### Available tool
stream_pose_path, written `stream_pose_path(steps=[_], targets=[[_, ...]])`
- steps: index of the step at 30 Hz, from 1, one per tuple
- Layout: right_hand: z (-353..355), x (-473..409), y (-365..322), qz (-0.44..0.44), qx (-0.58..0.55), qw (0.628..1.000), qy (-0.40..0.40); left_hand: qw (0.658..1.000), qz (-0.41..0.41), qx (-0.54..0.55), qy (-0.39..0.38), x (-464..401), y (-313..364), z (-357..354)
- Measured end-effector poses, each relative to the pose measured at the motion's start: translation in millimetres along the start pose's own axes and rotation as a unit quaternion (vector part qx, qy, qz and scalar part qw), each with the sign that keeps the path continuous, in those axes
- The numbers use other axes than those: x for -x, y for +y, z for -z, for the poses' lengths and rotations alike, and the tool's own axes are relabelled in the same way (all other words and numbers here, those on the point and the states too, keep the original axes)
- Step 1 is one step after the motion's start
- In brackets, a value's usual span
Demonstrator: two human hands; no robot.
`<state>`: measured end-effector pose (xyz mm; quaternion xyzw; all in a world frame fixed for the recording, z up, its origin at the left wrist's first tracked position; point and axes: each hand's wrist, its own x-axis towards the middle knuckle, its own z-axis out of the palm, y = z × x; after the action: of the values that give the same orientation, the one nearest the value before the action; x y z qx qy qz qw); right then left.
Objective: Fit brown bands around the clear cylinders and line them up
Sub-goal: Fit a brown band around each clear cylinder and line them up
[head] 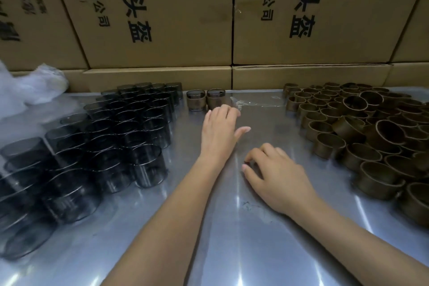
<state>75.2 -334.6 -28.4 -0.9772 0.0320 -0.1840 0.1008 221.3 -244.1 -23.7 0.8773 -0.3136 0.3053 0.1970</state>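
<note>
A crumpled plastic bag (34, 86) was noted at the far left, against the stacked cardboard boxes (162, 18). A dense block of clear cylinders (111, 127), unbanded and upright, was seen covering the left of the shiny table (232, 239), from near edge to far. Just right of its far end, two banded cylinders (206, 99) were recorded standing side by side, touching, close to the boxes. The left hand (219, 132) was stretched out just near of the right one of this pair, fingers straight and relaxed, thumb spread; contact with it could not be confirmed. The right hand (276, 176) was found resting on the table nearer in, fingers loosely curled, nothing held. A heap of brown bands (362, 137) was observed on the right, well apart from both hands.
</note>
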Motion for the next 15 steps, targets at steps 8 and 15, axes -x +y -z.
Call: stream_pose_path(steps=[8, 15], targets=[[14.0, 35.0, -14.1, -0.003, 0.046, 0.998, 0.036, 0.998, -0.019, -0.015, -0.066, 84.3, 42.0, 64.0], [23.1, 84.8, -15.8, 0.009, -0.018, 1.000, 0.015, 0.986, -0.055, -0.124, -0.100, 149.9, 41.4, 133.0]])
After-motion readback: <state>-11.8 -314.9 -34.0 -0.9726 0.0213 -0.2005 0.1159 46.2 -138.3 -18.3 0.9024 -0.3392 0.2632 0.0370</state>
